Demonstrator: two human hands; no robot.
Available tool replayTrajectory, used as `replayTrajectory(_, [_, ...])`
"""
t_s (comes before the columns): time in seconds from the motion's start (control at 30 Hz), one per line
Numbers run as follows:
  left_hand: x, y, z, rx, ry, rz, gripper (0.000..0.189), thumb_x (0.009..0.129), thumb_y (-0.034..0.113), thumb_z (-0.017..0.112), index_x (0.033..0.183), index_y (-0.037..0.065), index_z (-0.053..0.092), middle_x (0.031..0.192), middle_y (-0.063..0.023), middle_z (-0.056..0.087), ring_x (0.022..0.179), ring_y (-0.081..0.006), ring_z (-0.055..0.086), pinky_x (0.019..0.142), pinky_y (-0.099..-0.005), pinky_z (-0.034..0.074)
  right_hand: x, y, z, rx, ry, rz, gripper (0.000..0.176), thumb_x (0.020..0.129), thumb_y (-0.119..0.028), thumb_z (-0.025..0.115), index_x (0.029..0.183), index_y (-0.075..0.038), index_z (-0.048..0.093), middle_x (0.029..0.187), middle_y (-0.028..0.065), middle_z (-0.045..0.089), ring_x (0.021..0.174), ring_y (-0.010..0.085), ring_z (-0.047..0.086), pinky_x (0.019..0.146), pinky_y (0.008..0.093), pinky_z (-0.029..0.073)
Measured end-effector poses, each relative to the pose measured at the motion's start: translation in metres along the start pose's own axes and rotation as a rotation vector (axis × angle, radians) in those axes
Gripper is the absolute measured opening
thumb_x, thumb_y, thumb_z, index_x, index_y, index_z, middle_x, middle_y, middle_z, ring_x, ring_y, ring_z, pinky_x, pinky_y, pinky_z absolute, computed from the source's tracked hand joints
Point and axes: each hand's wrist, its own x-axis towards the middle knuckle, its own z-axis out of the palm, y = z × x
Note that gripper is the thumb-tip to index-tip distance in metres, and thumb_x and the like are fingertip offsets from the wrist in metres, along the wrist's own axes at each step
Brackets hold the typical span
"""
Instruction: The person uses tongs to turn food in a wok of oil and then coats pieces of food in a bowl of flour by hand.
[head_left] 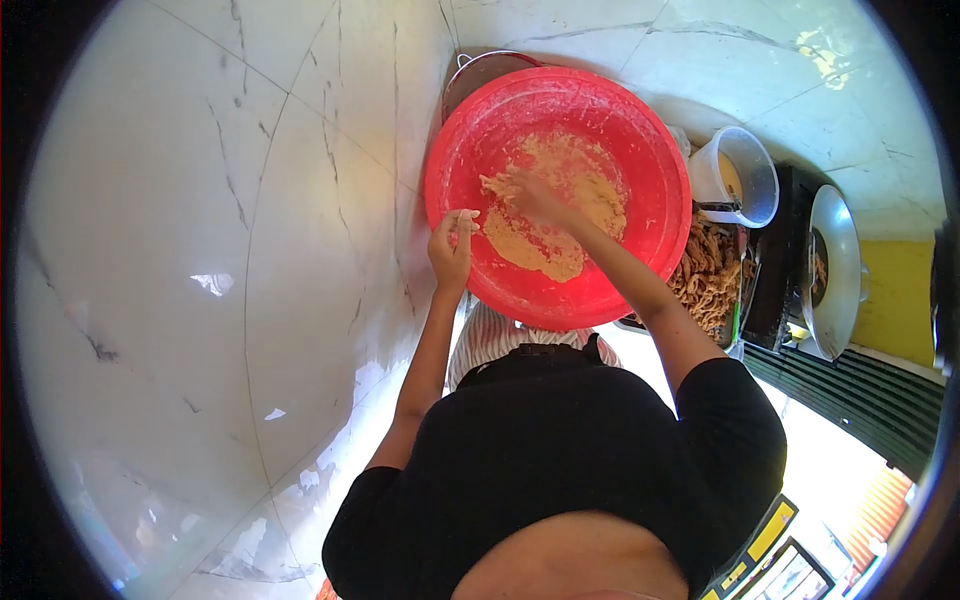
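A wide red plastic basin [655,225] in front of me holds a tan, flour-like crumbly mix [540,250], spread in clumps over its floor. Pale powder coats the inner wall. At the basin's left rim is my left hand [453,248], its whitened fingers closed over the edge. My right hand [532,196] is down in the basin at the mix, smeared by motion, so its fingers cannot be made out.
Right of the basin lies a tray of brown fried strips [708,275]. Behind it stands a white bucket [762,180] with yellowish contents. Farther right is a metal wok [838,290] on a dark stove. Marble-patterned tiles [330,150] line the left and back.
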Motion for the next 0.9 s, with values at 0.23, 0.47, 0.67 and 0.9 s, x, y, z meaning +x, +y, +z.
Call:
replayTrajectory(0.23, [0.001, -0.003, -0.001, 0.022, -0.012, 0.021, 0.023, 0.090, 0.018, 0.045, 0.088, 0.000, 0.060, 0.076, -0.0056, 0.061, 0.068, -0.0114, 0.057, 0.065, -0.0242, 0.045, -0.006, -0.007, 0.037, -0.395, -0.152, -0.060, 0.041, 0.081, -0.015, 0.052, 0.121, -0.005, 0.045, 0.126, 0.0167, 0.042, 0.118, 0.0309, 0.037, 0.096, 0.0400, 0.033])
replayTrajectory(0.47, [0.000, -0.002, 0.000, 0.012, 0.000, 0.026, 0.023, 0.090, 0.018, 0.045, 0.087, 0.000, 0.060, 0.075, -0.0052, 0.061, 0.067, -0.0109, 0.056, 0.065, -0.0238, 0.044, -0.085, -0.032, 0.017, -0.324, -0.485, 0.016, 0.028, 0.080, -0.013, 0.051, 0.104, 0.001, 0.053, 0.104, 0.0204, 0.052, 0.098, 0.0347, 0.050, 0.083, 0.0413, 0.040])
replayTrajectory(0.67, [-0.002, -0.003, 0.002, 0.005, 0.014, 0.031, 0.023, 0.090, 0.018, 0.046, 0.088, 0.000, 0.060, 0.076, -0.0059, 0.062, 0.067, -0.0117, 0.057, 0.065, -0.0243, 0.044, -0.102, -0.061, 0.015, -0.180, -0.608, 0.510, 0.024, 0.076, -0.011, 0.051, 0.096, 0.002, 0.055, 0.082, 0.0170, 0.056, 0.080, 0.0246, 0.056, 0.069, 0.0355, 0.044])
replayTrajectory(0.9, [0.000, -0.010, 0.000, 0.024, -0.010, 0.031, 0.022, 0.089, 0.018, 0.047, 0.088, 0.000, 0.060, 0.076, -0.0060, 0.062, 0.067, -0.0125, 0.058, 0.064, -0.0249, 0.045, -0.077, -0.089, -0.035, 0.705, -0.398, 0.877, 0.028, 0.082, -0.019, 0.055, 0.104, -0.003, 0.054, 0.092, 0.0028, 0.057, 0.080, 0.0095, 0.054, 0.065, 0.0250, 0.044])
